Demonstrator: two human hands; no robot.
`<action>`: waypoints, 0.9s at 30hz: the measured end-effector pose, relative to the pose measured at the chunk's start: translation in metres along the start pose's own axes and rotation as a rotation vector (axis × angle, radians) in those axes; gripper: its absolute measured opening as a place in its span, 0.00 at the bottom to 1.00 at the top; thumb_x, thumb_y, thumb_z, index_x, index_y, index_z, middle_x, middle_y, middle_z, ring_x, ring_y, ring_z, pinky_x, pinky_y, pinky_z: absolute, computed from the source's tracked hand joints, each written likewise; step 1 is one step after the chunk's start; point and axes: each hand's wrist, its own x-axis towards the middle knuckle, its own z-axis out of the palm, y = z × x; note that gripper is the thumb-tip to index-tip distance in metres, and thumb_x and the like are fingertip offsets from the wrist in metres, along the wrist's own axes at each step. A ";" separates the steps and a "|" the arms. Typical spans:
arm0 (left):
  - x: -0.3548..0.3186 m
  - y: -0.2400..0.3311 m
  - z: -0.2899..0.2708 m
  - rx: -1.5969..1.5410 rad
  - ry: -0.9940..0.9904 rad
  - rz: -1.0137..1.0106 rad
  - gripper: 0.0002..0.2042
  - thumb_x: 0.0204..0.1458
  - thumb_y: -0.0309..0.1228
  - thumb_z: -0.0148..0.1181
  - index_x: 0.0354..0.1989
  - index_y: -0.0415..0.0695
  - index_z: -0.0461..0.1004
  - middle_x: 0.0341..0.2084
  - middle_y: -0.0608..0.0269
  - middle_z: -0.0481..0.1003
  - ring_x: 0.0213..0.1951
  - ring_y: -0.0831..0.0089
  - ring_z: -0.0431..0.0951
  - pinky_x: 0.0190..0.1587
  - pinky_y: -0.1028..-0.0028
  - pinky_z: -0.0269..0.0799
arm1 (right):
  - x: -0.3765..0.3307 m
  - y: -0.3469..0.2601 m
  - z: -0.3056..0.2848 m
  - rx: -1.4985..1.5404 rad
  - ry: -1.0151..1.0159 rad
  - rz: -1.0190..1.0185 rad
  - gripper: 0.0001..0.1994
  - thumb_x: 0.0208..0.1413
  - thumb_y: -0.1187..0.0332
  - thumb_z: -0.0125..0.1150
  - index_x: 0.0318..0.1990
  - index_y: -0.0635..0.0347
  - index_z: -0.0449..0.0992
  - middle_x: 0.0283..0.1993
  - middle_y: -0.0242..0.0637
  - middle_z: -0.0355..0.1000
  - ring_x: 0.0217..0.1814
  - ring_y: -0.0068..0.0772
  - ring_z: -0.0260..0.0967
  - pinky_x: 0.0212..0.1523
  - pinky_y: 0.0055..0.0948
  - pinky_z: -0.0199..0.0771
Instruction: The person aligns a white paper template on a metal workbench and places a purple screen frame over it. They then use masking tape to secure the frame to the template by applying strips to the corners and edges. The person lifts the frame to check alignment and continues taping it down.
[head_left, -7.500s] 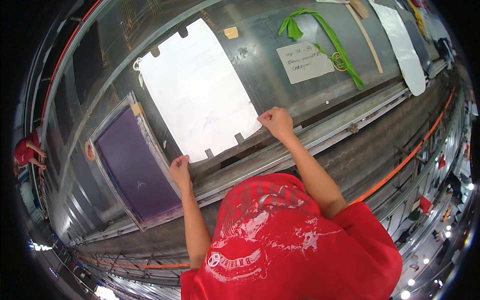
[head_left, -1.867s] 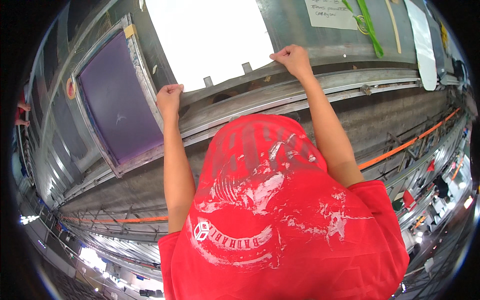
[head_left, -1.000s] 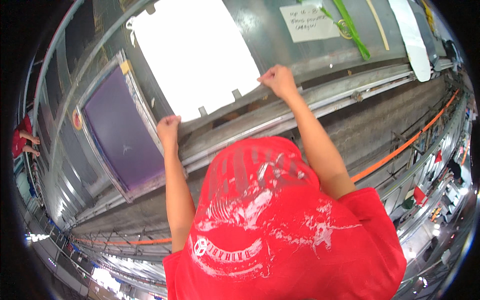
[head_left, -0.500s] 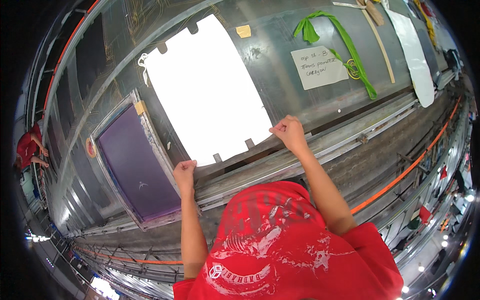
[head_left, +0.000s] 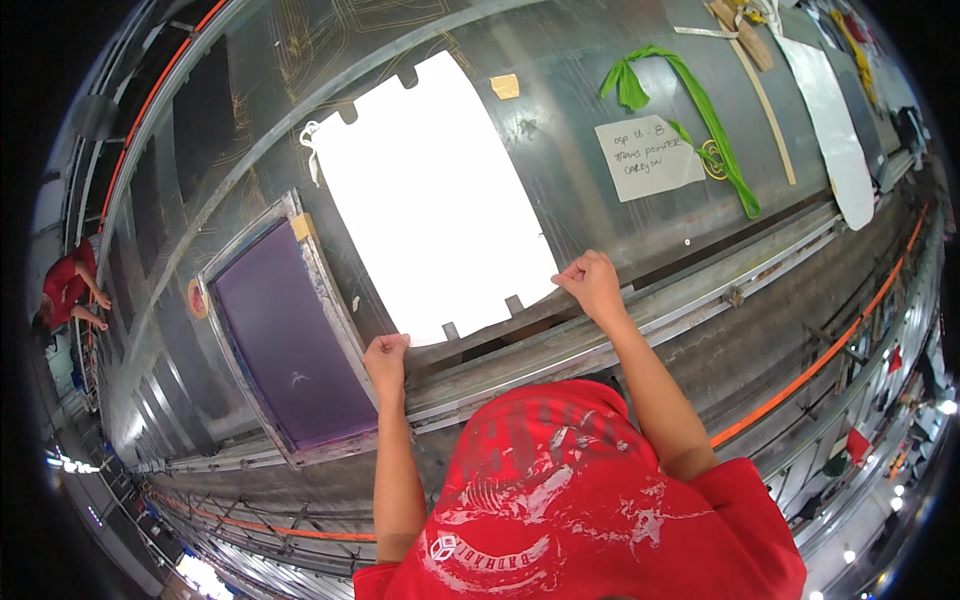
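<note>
A large white sheet [head_left: 450,205] with small notches in its near and far edges lies flat on the dark table. A white cord [head_left: 313,160] shows at its far left side. My left hand [head_left: 385,362] pinches the sheet's near left corner between thumb and fingers. At the near right corner, my right hand [head_left: 592,285] holds the sheet in a similar pinch. Left of the sheet rests a framed screen [head_left: 295,335] with purple mesh, close to my left hand.
Right of the sheet lie a paper note [head_left: 645,170], a green cloth strip [head_left: 705,115] and a piece of tan tape [head_left: 505,86]. A long white piece [head_left: 825,120] lies farther right. Metal rails [head_left: 660,312] run along the near edge. Another person [head_left: 70,288] is at far left.
The whole scene has shifted slightly down and right in the view. Both hands keep their pinch on the sheet's near corners, and the sheet looks unmoved on the table.
</note>
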 end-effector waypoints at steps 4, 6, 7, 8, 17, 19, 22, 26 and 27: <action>0.002 -0.009 0.000 0.016 0.008 -0.020 0.09 0.49 0.28 0.69 0.33 0.36 0.79 0.26 0.62 0.78 0.30 0.76 0.75 0.37 0.76 0.70 | 0.002 0.003 0.005 -0.014 -0.001 -0.033 0.13 0.42 0.62 0.74 0.22 0.63 0.78 0.30 0.44 0.70 0.41 0.48 0.67 0.43 0.42 0.68; 0.003 -0.013 0.000 0.025 0.031 0.013 0.09 0.48 0.28 0.69 0.33 0.36 0.79 0.26 0.61 0.79 0.30 0.76 0.76 0.37 0.75 0.71 | 0.001 0.004 0.006 -0.022 0.022 -0.042 0.14 0.41 0.62 0.75 0.23 0.63 0.79 0.29 0.44 0.71 0.40 0.48 0.68 0.42 0.42 0.68; 0.002 -0.003 0.000 0.060 0.035 -0.003 0.08 0.47 0.28 0.70 0.32 0.37 0.79 0.26 0.60 0.79 0.30 0.75 0.76 0.38 0.75 0.72 | 0.000 0.005 0.006 -0.013 0.033 -0.049 0.13 0.41 0.62 0.75 0.23 0.63 0.80 0.28 0.43 0.71 0.39 0.48 0.68 0.42 0.42 0.68; 0.001 0.002 0.000 0.050 0.041 0.003 0.08 0.47 0.28 0.70 0.32 0.37 0.79 0.26 0.61 0.79 0.30 0.74 0.76 0.38 0.75 0.72 | 0.001 0.005 0.006 -0.004 0.042 -0.056 0.13 0.41 0.62 0.75 0.24 0.63 0.80 0.28 0.43 0.71 0.38 0.48 0.69 0.41 0.42 0.68; -0.005 -0.013 0.008 -0.040 0.089 0.076 0.07 0.46 0.27 0.69 0.27 0.37 0.78 0.23 0.57 0.78 0.28 0.71 0.77 0.34 0.72 0.73 | -0.002 -0.005 0.000 -0.022 0.010 -0.031 0.13 0.41 0.64 0.76 0.25 0.66 0.80 0.25 0.43 0.70 0.28 0.40 0.68 0.32 0.37 0.68; -0.003 -0.017 0.009 -0.019 0.082 0.140 0.09 0.46 0.26 0.68 0.33 0.38 0.76 0.23 0.58 0.76 0.28 0.68 0.77 0.35 0.70 0.73 | -0.002 -0.003 0.000 -0.036 -0.002 -0.019 0.13 0.41 0.64 0.76 0.24 0.66 0.80 0.25 0.43 0.70 0.28 0.40 0.68 0.32 0.36 0.68; -0.012 -0.003 0.012 0.057 0.157 0.173 0.14 0.49 0.28 0.66 0.43 0.39 0.71 0.24 0.59 0.74 0.28 0.68 0.75 0.35 0.70 0.71 | 0.002 0.000 0.002 -0.057 -0.007 -0.018 0.14 0.41 0.64 0.76 0.23 0.66 0.79 0.25 0.43 0.70 0.29 0.41 0.69 0.33 0.37 0.68; -0.025 0.040 0.026 0.644 0.227 0.380 0.16 0.50 0.24 0.62 0.47 0.43 0.68 0.38 0.58 0.71 0.43 0.58 0.72 0.46 0.56 0.65 | 0.003 -0.005 0.001 -0.043 -0.005 0.000 0.14 0.40 0.64 0.76 0.22 0.66 0.78 0.25 0.43 0.70 0.29 0.42 0.68 0.33 0.38 0.68; -0.025 0.058 0.030 0.626 0.041 0.306 0.16 0.52 0.28 0.61 0.49 0.44 0.69 0.48 0.56 0.69 0.53 0.56 0.68 0.53 0.51 0.60 | 0.004 -0.008 0.001 -0.035 -0.003 0.014 0.14 0.40 0.64 0.76 0.22 0.65 0.78 0.25 0.43 0.69 0.30 0.43 0.68 0.33 0.38 0.68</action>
